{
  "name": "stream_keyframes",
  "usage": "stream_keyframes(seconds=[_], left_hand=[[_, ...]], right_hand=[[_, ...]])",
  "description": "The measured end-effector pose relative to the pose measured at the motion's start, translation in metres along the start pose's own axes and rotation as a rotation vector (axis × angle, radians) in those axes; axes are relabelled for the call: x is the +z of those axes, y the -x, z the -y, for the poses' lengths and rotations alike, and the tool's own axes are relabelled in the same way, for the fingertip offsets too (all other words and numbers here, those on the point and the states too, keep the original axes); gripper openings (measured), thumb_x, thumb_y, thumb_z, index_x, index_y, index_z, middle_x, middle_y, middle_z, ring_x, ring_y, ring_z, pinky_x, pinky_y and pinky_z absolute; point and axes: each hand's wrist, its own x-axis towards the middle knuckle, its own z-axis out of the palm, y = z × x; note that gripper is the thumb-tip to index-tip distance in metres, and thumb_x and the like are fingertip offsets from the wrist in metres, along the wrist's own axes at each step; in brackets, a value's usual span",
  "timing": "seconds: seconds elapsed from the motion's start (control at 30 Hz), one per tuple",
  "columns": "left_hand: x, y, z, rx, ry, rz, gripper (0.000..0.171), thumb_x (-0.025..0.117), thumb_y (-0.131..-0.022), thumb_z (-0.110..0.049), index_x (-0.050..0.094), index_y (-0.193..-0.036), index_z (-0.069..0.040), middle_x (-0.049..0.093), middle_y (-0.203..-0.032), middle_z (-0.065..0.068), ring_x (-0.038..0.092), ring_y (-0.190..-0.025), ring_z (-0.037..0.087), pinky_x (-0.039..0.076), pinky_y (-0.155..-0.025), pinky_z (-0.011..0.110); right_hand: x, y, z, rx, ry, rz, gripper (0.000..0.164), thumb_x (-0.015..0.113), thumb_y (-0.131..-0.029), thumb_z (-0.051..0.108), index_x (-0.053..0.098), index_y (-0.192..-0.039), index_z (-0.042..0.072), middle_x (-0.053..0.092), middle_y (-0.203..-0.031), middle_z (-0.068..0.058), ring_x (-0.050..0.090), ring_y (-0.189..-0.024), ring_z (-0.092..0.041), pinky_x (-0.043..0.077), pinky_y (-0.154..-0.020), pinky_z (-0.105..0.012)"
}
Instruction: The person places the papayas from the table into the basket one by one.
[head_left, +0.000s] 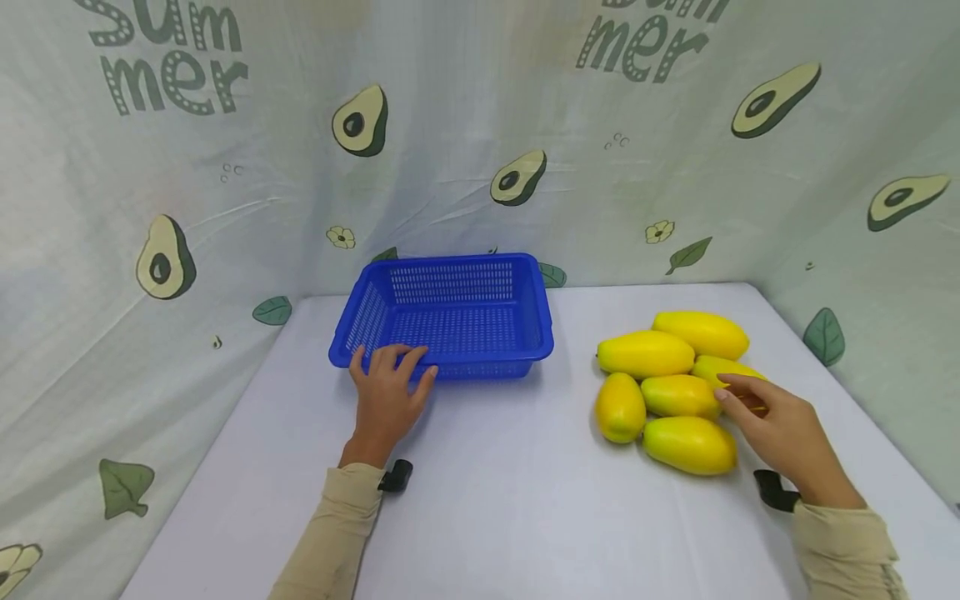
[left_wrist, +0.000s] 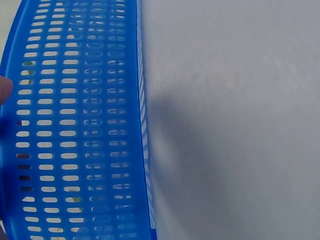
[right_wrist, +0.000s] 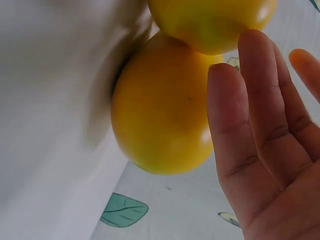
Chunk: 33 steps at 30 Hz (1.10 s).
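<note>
Right grip (head_left: 786, 432) straight-fingered, I reach beside yellow papayas (head_left: 647, 354), frame right; careless nudging could roll them. Left grip (head_left: 384, 402) curls over the blue basket (head_left: 487, 361).

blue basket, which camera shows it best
The head view: it shows nearly all of the blue basket, rim, walls and inside, with the left hand covering only a little of the near rim. The left wrist view shows one slotted wall, cropped; the right wrist view shows none of it.
</note>
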Motion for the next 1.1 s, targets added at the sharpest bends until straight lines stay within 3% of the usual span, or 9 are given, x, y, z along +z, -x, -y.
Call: stream_keyframes(seconds=[0.1,0.33,0.53,0.87,1.1], left_hand=[[0.001,-0.001,0.000,-0.001,0.007,-0.008,0.037,0.064,-0.096,-0.036,0.071,-0.120,-0.008,0.064,-0.114,0.016,0.056,-0.113,0.037,0.015,-0.109,0.069],[0.001,0.001,0.000,-0.027,0.007,0.006,0.037,0.062,-0.097,-0.037,0.071,-0.120,-0.009,0.064,-0.115,0.015,0.054,-0.115,0.037,0.013,-0.111,0.067],[0.001,0.001,0.001,-0.018,0.010,-0.002,0.037,0.063,-0.096,-0.036,0.071,-0.119,-0.009,0.064,-0.114,0.016,0.055,-0.114,0.037,0.014,-0.110,0.068],[0.001,0.001,0.005,-0.003,0.013,-0.024,0.035,0.067,-0.094,-0.035,0.071,-0.118,-0.009,0.065,-0.111,0.015,0.056,-0.112,0.037,0.015,-0.109,0.068],[0.003,0.000,0.000,-0.012,0.023,-0.024,0.036,0.065,-0.094,-0.036,0.071,-0.117,-0.009,0.064,-0.111,0.015,0.056,-0.111,0.037,0.015,-0.109,0.068]], right_hand=[[0.000,0.001,-0.001,0.007,-0.001,0.001,0.048,0.059,-0.101,0.038,0.062,-0.129,-0.001,0.067,-0.110,-0.023,0.063,-0.096,-0.040,0.045,-0.064,-0.016],[0.000,0.004,-0.006,0.088,0.023,0.113,0.051,0.056,-0.101,0.046,0.061,-0.120,-0.001,0.067,-0.108,-0.019,0.060,-0.096,-0.037,0.050,-0.069,-0.038],[0.002,0.005,-0.010,0.125,0.027,0.236,0.058,0.053,-0.101,0.050,0.060,-0.122,-0.003,0.064,-0.110,-0.019,0.057,-0.095,-0.033,0.049,-0.074,-0.042],[0.008,0.008,-0.010,0.068,0.016,0.316,0.051,0.057,-0.100,0.048,0.062,-0.120,0.001,0.065,-0.111,-0.014,0.058,-0.095,-0.028,0.049,-0.074,-0.039],[0.003,0.009,-0.012,0.038,0.004,0.362,0.051,0.061,-0.098,0.046,0.060,-0.124,0.002,0.063,-0.118,-0.019,0.060,-0.100,-0.032,0.050,-0.077,-0.042]])
